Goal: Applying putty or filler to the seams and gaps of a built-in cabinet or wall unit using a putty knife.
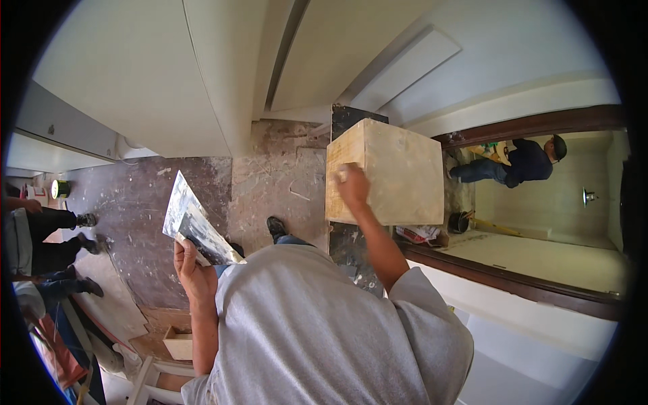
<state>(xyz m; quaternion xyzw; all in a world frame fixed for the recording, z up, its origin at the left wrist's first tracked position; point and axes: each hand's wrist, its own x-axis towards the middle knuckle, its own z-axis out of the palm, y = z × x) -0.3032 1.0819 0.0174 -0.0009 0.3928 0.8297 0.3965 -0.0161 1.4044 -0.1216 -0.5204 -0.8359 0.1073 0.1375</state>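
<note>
My left hand (192, 267) is closed on the lower edge of a putty-smeared metal plate (192, 214), which is held tilted in front of me. White and grey smears cover much of the plate. To the right stands a large box (403, 177), its broad face coated pale and its left face showing yellowish wood. Against that left face my right hand (354, 187) is closed, fingers curled in and slightly blurred. Whatever it grips, if anything, is too small or hidden to make out.
Through a dark-framed opening at right, a person (530, 162) stands by a black bucket (460, 222). Other people's legs (57, 223) show at far left, near a paint can (60, 188). Tall pale panels (135, 67) rise ahead. A small drawer (178, 343) lies at lower left.
</note>
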